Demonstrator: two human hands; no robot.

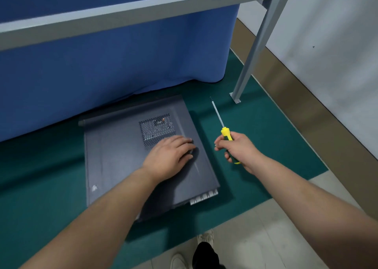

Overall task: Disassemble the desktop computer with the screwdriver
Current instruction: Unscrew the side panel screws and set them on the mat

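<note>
Screwdriver (224,130) gripped in right hand (235,148); left hand (171,156) rests flat, fingers straight, on computer case (114,162), which needs steadying before unscrewing.

Head view — looks steeply down, close over the green mat (266,138) — both forearms reach forward.
</note>
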